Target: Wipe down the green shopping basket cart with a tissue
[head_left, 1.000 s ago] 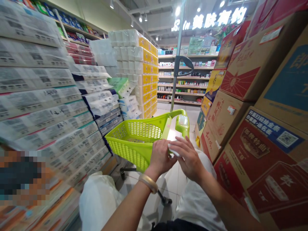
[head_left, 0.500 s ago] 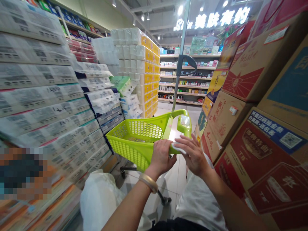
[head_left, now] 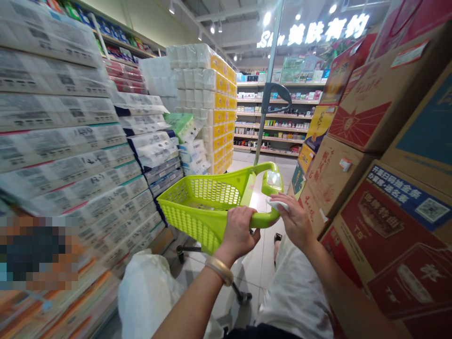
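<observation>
A lime-green shopping cart (head_left: 197, 226) with a perforated basket stands in front of my knees, its looped handle (head_left: 263, 219) toward me. My left hand (head_left: 241, 230), a gold bangle at its wrist, is wrapped round the left part of that handle. At the handle's right corner my right hand (head_left: 294, 219) holds a white cloth or tissue (head_left: 277, 204) under its fingers, close against the green plastic. Just above it, a raised green panel with a clear window (head_left: 273, 180) sits on the handle. The inside of the basket is mostly hidden.
Tall stacks of wrapped paper packs (head_left: 63, 113) rise on the left, with yellow-and-white tissue packs (head_left: 219, 103) beyond. Cardboard cartons (head_left: 356, 113) are piled on the right. A metal pole with a grey grip (head_left: 271, 99) stands ahead, before shelves of small goods (head_left: 278, 113).
My right hand has slid right with the white cloth, from the handle's front bar to its right corner. My left hand keeps its hold on the handle.
</observation>
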The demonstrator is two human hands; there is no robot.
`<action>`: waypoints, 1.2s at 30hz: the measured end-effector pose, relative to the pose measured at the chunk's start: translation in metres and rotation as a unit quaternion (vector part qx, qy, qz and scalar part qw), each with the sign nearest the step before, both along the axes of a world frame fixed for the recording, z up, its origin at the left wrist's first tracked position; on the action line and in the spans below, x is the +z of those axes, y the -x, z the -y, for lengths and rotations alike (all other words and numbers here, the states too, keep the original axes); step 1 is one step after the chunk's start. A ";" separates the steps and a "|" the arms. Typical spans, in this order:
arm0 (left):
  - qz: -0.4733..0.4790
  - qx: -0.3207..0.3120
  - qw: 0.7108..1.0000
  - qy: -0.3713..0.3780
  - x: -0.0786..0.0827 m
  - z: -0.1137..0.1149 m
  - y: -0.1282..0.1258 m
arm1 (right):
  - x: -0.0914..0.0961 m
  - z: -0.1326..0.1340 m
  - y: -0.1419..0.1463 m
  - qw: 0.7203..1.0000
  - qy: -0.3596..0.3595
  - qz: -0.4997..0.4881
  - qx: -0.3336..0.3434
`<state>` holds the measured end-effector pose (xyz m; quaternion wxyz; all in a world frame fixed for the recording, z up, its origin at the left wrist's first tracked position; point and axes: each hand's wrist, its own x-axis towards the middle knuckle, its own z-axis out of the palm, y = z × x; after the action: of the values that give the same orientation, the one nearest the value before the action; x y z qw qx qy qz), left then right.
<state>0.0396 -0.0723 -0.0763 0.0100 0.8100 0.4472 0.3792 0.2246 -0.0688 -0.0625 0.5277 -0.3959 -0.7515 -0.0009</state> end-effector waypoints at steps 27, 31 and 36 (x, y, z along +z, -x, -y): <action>0.000 0.000 1.000 0.008 0.000 0.000 0.002 | -0.001 0.012 0.007 0.990 -0.034 0.122 0.065; -0.006 -0.002 1.000 0.015 0.001 0.000 0.003 | 0.000 0.003 -0.001 1.000 -0.005 0.030 0.005; -0.005 -0.002 1.000 0.012 0.001 0.000 0.003 | 0.000 0.012 0.005 0.997 -0.007 0.071 0.035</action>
<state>0.0369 -0.0726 -0.0757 0.0187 0.8126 0.4500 0.3698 0.2198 -0.0812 -0.0628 0.4753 -0.3644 -0.8006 -0.0160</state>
